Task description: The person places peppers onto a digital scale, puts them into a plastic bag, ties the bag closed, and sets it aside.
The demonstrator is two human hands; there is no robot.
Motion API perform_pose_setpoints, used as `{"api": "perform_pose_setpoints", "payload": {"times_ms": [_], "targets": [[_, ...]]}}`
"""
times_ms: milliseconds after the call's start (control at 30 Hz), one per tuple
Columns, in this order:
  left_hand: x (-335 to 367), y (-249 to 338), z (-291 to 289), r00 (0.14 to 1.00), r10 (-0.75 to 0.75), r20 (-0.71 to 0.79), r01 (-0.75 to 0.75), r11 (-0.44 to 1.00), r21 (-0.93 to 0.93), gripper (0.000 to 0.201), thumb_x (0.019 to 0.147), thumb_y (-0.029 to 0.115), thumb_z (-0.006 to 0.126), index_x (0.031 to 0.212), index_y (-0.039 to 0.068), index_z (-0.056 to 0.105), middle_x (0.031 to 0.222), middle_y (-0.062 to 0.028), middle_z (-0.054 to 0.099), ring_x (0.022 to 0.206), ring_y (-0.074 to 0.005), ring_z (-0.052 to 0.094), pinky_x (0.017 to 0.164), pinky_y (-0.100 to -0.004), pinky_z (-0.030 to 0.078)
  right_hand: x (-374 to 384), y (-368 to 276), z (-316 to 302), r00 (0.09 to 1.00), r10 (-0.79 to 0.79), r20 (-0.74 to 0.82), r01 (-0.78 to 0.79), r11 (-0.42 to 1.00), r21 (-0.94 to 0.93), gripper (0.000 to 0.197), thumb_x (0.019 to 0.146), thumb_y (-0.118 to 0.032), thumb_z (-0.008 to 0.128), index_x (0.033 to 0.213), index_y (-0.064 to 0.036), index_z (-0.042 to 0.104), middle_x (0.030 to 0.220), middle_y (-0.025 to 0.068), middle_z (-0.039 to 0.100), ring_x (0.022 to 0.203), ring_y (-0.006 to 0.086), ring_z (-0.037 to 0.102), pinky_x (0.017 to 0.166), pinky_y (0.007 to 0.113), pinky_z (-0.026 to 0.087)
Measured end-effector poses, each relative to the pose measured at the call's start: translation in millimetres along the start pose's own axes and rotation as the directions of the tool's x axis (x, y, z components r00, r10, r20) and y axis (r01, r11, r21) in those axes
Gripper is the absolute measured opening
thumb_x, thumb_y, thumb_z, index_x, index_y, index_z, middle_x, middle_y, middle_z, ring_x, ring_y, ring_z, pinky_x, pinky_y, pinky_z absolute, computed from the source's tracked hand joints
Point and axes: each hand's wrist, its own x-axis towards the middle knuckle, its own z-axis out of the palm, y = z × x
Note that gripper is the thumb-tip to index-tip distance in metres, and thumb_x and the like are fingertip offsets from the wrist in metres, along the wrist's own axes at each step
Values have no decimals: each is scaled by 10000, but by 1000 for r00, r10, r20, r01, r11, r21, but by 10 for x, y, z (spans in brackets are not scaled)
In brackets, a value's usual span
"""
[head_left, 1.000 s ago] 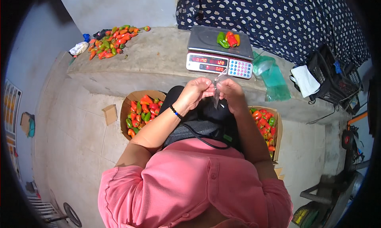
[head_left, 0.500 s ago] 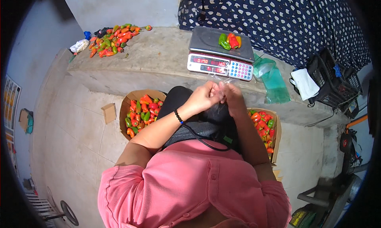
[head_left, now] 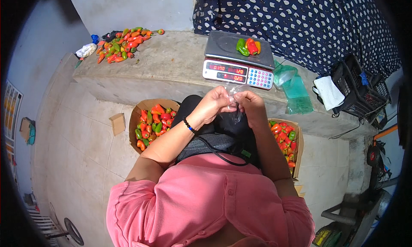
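Plastic film [head_left: 234, 90]; edges unclear.

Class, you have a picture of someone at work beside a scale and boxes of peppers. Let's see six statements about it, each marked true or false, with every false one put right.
1. The left hand and right hand both hold a clear bag. True.
2. A pepper pile lies on the ledge, left of the scale. True.
3. The bracelet is on the right wrist. False: the bracelet is on the left wrist.
4. The left box and right box both hold mixed peppers. True.
5. The green plastic lies left of the scale. False: the green plastic lies right of it.
6. Nothing is on the scale. False: green, red and yellow peppers lie there.
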Motion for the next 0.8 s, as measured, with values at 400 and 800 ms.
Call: {"api": "perform_pose_setpoints", "payload": {"times_ms": [400,800], "targets": [[57,356,-198,924,-265,-277,13,745,-667,118,923,136,476,897,22,492,771,-51,557,723,-185,578,802,-401,514,-75,41,-246,997,52,-48,-45,990,130,141,886,-157,533,974,-48,527,820,56,597,737,149,595,675,263,481],[129,159,-1,970,-42,-241,1,986,-168,59,920,146,505,901,90,506,703,17,519,579,-78,477,498,-203,373,88,310,-238,980,-106,169,102,994,33,249,888,-187,508,1097,-62,456,857,42,549,775,176,558,705,322,463]]}}
